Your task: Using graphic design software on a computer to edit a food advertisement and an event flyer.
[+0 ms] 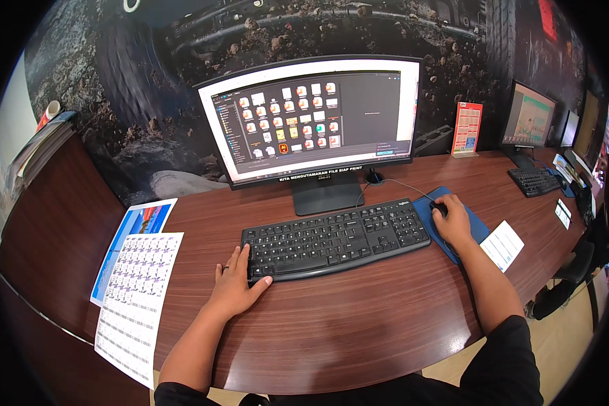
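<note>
Right fingers (451, 201) cup a mouse (441, 208), seemingly plastic.

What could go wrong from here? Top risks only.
1. Stray keypress: the left hand rests on the left end of the keyboard, so a shift of it might press a key.
2. Bump: the mouse under the right hand sits close to the keyboard's right end; a wide leftward sweep could hit it.
3. Nudge: the white card lies beside the right forearm, which might push it.
</note>
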### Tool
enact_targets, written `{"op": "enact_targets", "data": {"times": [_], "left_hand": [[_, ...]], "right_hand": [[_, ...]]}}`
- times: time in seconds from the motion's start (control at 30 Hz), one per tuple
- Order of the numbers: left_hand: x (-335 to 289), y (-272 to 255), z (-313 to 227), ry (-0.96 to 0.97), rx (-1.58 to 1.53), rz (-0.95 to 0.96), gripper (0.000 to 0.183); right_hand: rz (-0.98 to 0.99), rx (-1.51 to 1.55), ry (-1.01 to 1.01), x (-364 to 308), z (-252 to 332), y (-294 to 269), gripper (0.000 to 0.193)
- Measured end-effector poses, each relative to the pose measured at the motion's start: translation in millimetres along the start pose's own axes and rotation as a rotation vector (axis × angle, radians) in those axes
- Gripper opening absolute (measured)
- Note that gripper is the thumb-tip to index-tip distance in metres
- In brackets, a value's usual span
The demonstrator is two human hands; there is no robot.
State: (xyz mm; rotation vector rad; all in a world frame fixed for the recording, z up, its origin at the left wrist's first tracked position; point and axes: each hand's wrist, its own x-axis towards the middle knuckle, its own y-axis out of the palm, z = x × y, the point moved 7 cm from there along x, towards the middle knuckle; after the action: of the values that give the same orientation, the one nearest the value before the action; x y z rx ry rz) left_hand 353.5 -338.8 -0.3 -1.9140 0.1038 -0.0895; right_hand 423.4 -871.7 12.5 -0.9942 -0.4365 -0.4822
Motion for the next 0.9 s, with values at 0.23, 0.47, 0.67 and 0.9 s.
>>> {"op": "enact_targets", "data": {"times": [0.23,0.47,0.67,0.9], "left_hand": [[-0.1,-0.4,-0.7,-0.013,-0.014,0.012,0.101],[-1.2,-2.0,-1.6,-0.016,-0.017,0.012,0.101],[-0.2,-0.2,1.5,-0.002,-0.007,-0.002,0.103],[-0.5,-0.5,0.3,-0.002,-0.009,0.004,0.102]], "right_hand": [[-0.008,0.005,-0.007,-2.1,9.8,-5.8,0.027],[0.018,0.01,-0.039,-1.6,10.7,-3.0,0.027],[0.02,0.072,-0.117,-1.9,13.8,-1.8,0.026],[-0.008,0.094,-0.146,-2.1,15.3,-2.1,0.025]]}}
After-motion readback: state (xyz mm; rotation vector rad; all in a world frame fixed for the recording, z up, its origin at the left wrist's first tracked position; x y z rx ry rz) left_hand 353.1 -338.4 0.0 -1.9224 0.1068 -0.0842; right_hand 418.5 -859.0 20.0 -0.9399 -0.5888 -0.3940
